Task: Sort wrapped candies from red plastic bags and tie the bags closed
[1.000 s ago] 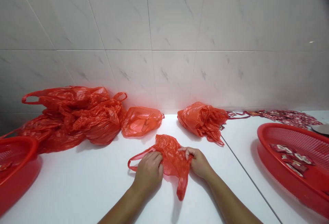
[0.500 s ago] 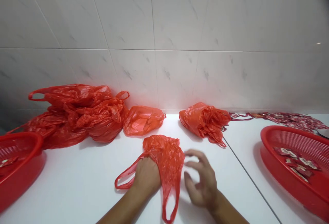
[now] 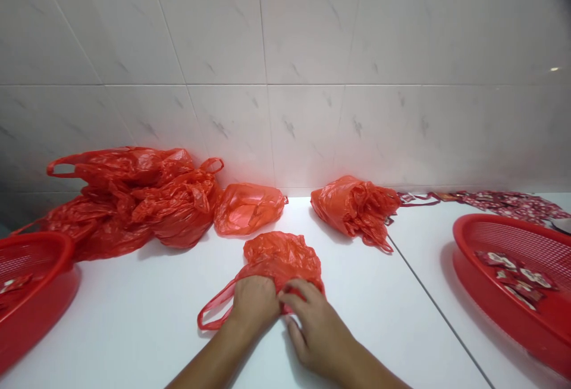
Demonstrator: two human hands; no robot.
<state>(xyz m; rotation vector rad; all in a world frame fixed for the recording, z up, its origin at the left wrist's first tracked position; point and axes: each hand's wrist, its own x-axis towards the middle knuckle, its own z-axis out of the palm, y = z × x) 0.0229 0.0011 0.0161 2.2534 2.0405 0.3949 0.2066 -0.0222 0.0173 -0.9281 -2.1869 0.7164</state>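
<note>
A small crumpled red plastic bag (image 3: 282, 252) with loop handles lies on the white table in front of me. My left hand (image 3: 256, 301) is closed at the bag's mouth, its fingertips hidden by the plastic. One handle loop sticks out to the left of that wrist. My right hand (image 3: 314, 326) is right beside it, fingers curled on the bag's near right edge and thumb lower down. The bag's other handle is hidden around the right hand.
A heap of red plastic bags (image 3: 147, 198) lies at the back left, with a flatter red bag (image 3: 250, 209) beside it. Another bunched bag (image 3: 352, 207) sits back right. Red baskets (image 3: 473, 276) with small packets stand at both sides. More packets (image 3: 504, 206) lie along the tiled wall.
My right hand has moved left from beside the bag onto its near edge, next to my left hand. The handle that hung toward me is out of sight.
</note>
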